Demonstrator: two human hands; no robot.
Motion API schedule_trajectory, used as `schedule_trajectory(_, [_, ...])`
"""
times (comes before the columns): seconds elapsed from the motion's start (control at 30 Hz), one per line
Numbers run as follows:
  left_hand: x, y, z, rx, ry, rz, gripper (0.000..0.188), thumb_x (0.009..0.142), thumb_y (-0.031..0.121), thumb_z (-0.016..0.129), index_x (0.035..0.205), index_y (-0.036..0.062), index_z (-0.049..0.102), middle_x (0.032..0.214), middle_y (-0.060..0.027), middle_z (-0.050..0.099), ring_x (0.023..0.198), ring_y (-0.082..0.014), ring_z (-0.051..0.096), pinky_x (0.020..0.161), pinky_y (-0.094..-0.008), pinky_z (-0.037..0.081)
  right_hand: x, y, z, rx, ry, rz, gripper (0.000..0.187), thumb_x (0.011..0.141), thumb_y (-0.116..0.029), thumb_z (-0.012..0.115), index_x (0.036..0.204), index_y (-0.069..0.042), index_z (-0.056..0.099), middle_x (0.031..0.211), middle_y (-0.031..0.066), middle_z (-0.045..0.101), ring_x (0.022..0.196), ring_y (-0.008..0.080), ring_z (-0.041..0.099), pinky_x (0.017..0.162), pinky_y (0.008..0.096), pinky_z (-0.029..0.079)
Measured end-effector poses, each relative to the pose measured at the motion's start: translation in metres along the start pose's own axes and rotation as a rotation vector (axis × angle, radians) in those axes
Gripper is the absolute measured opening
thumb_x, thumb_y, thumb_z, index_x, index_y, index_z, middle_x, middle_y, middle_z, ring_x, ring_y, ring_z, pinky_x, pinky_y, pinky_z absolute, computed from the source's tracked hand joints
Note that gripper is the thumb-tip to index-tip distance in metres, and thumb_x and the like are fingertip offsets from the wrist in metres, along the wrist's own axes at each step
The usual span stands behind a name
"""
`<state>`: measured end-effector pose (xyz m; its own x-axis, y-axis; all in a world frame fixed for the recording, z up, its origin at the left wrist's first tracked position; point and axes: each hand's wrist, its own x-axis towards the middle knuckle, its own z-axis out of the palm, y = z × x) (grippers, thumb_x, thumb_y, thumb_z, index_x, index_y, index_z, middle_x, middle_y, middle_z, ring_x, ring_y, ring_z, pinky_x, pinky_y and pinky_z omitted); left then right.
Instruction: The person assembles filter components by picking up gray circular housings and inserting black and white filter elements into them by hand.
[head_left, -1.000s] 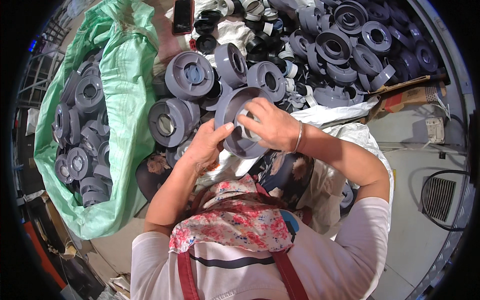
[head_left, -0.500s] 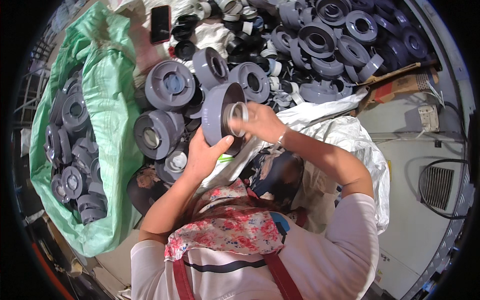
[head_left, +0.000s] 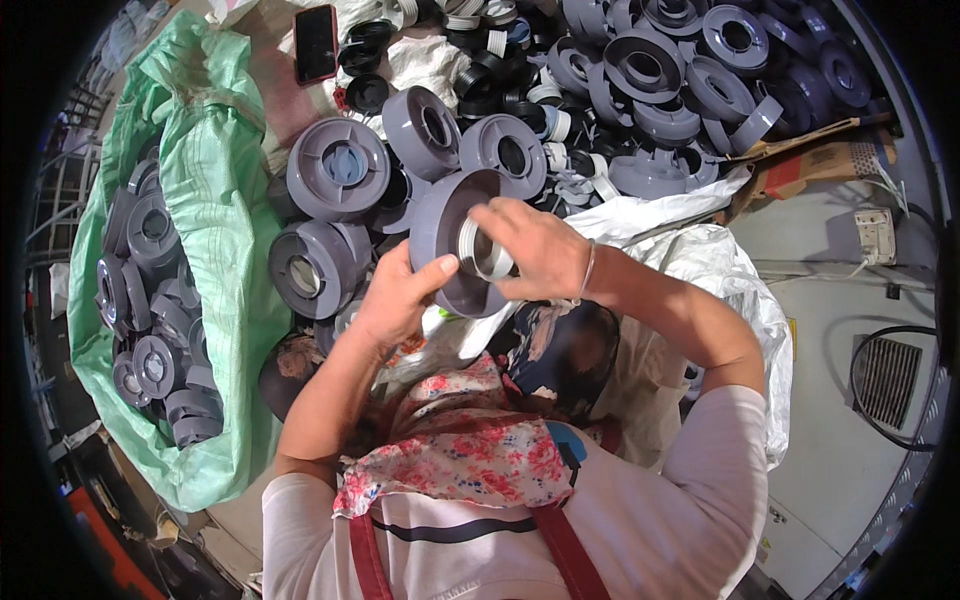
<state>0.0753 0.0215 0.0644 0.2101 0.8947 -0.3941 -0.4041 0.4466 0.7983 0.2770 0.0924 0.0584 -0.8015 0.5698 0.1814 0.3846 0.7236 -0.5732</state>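
Fingers (head_left: 492, 222) gripping white collar (head_left: 468, 244), seemingly inside grey cup (head_left: 432, 222)

To my right: pale grey panel (head_left: 830, 340), slatted vent (head_left: 890, 385) set in it. Black cable (head_left: 854, 375) loops past the vent and throws a curved shadow on the panel. Small white electrical box (head_left: 877, 237) fixed above the vent. Textured metal strip (head_left: 885, 515) along my far right. To my left: rack of pale metal bars (head_left: 62, 190), surroundings dim. Beige floor (head_left: 240, 515) visible low on my left. Light bright, shadows distinct; corners dark.
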Motion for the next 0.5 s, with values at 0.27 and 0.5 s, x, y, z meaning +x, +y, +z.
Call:
schedule_trajectory(0.27, [0.003, -0.002, 0.009, 0.021, -0.024, 0.083, 0.055, 0.078, 0.022, 0.069, 0.119, -0.0044, 0.045, 0.110, -0.0101, 0.055, 0.098, -0.0168, 0.054, 0.086, -0.0317, 0.044, -0.005, -0.010, 0.007, 0.094, 0.243, 0.214, 0.062, 0.068, -0.017, 0.071, 0.120, 0.003, 0.044, 0.099, 0.0227, 0.054, 0.088, 0.0278, 0.059, 0.058, 0.0291, 0.052])
schedule_trajectory(0.5, [0.016, 0.042, -0.004, 1.114, 0.325, 0.587, 0.092, 0.067, 0.016, 0.076, 0.137, -0.0063, 0.021, 0.132, -0.0224, 0.040, 0.119, -0.0265, 0.043, 0.099, -0.0346, 0.035, 0.006, 0.048, -0.025, 0.161, -0.072, 0.564, 0.056, 0.079, -0.051, 0.059, 0.100, 0.000, 0.058, 0.086, 0.0199, 0.062, 0.086, 0.0328, 0.060, 0.080, 0.0396, 0.046])
